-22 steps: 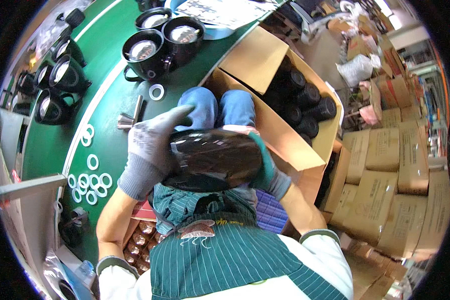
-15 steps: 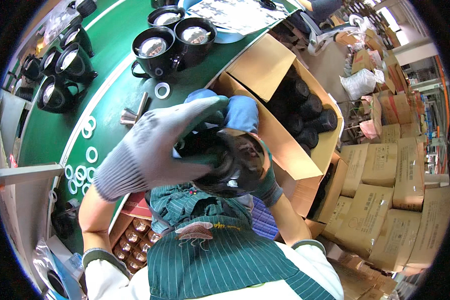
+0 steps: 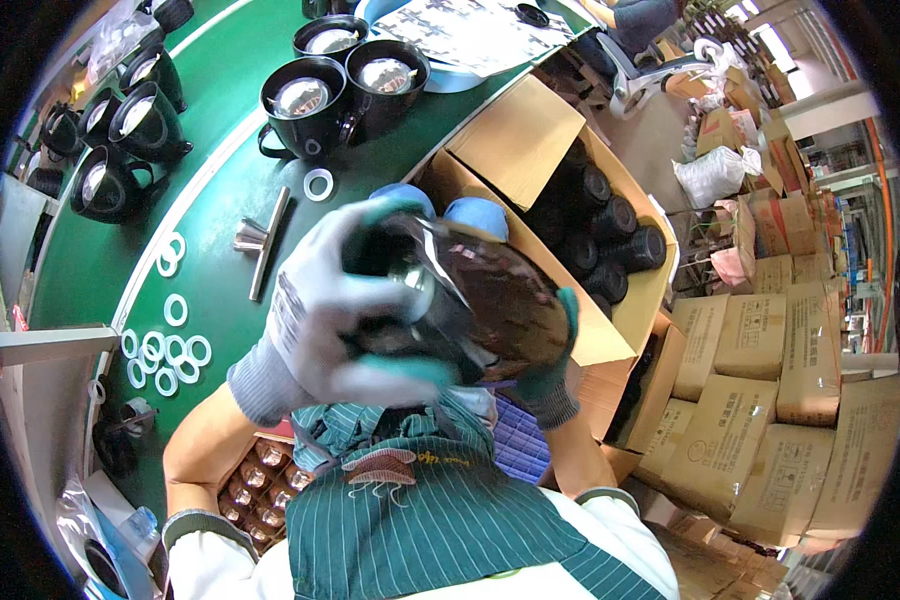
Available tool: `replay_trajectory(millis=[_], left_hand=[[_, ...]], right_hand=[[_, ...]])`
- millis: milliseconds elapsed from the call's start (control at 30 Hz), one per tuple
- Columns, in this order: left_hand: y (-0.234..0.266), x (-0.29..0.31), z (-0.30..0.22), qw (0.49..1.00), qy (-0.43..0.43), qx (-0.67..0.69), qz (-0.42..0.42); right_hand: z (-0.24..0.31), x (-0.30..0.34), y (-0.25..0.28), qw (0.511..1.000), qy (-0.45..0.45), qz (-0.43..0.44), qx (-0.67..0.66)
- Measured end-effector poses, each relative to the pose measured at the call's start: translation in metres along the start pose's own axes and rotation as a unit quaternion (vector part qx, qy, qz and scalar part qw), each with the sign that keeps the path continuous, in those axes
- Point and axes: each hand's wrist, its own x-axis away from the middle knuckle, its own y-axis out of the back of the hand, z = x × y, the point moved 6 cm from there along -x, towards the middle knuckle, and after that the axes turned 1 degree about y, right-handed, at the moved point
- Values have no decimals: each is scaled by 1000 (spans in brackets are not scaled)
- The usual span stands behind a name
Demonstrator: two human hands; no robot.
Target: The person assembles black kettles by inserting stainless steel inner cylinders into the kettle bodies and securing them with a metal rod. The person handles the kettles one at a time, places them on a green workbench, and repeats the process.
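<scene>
Black vessel, newly tilted: we seem mid-turn.
Beyond the worktop's right edge our right hand grips it; left hand blurred, grip unclear.

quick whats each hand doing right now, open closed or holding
Left hand: blurred, curled at the left end of the glossy dark vessel; grip cannot be told.
Right hand: holding its right side.

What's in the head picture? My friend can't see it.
A person's gloved right hand cups a shiny, dark, rounded object, with the blurry, gloved left hand at its left end. Black mugs and white rings sit on a green table; an open cardboard box is on the right.
</scene>
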Motion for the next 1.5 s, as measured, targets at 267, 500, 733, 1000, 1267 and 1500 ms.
replay_trajectory(millis=[267, 500, 733, 1000, 1267, 1500], left_hand=[[-130, 89, 101, 493, 390, 777, -17], [-87, 117, 138, 829, 321, 416, -192], [-71, 145, 179, 695, 320, 545, -342], [-111, 121, 154, 585, 383, 658, -280], [-17, 80, 72, 925, 177, 161, -294], [-33, 132, 151, 858, 238, 314, -329]], right_hand=[[15, 10, -172, 329, 318, 301, 837], [42, 3, -41, 756, 191, -16, 626], [25, -2, -20, 746, 43, 21, 664], [6, 2, -76, 419, 334, 140, 833], [3, -3, -27, 812, 165, -8, 560], [-11, -7, -34, 903, 26, 10, 429]])
